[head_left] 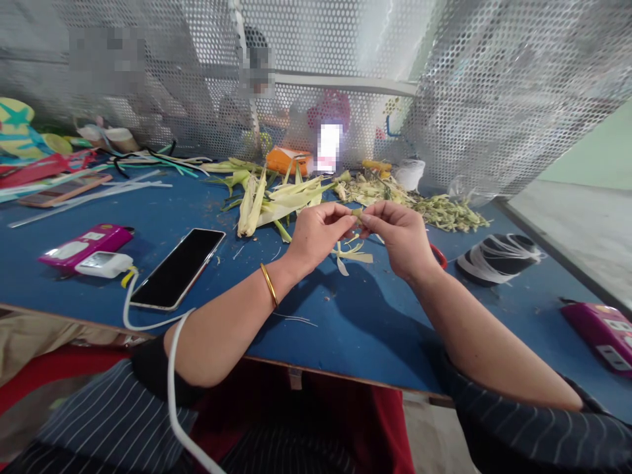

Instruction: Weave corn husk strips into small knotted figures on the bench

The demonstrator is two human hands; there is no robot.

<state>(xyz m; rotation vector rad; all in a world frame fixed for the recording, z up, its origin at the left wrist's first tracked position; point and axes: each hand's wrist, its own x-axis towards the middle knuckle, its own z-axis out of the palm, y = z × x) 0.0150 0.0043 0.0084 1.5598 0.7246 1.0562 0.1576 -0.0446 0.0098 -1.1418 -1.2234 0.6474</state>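
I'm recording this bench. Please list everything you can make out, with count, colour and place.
Table: one, blue, across the view
Perforated screen: one, grey, behind
Long husks: several, pale green, centre
Husk heap: one, greenish, right of centre
Husk strips: several, pale yellow, centre
Phone: one, black, left
Slab: one, brownish, far left
Thin strips: several, mixed colours, far left
Power strips: two, purple, left and right
Charger: one, white, left
Spool: one, black with white thread, right
Loop: one, red, beside right wrist
Packet: one, orange, far centre
Bracelet: one, gold, left wrist
Held piece: one, green, centre
Left hand: one, bare, centre
Right hand: one, bare, centre
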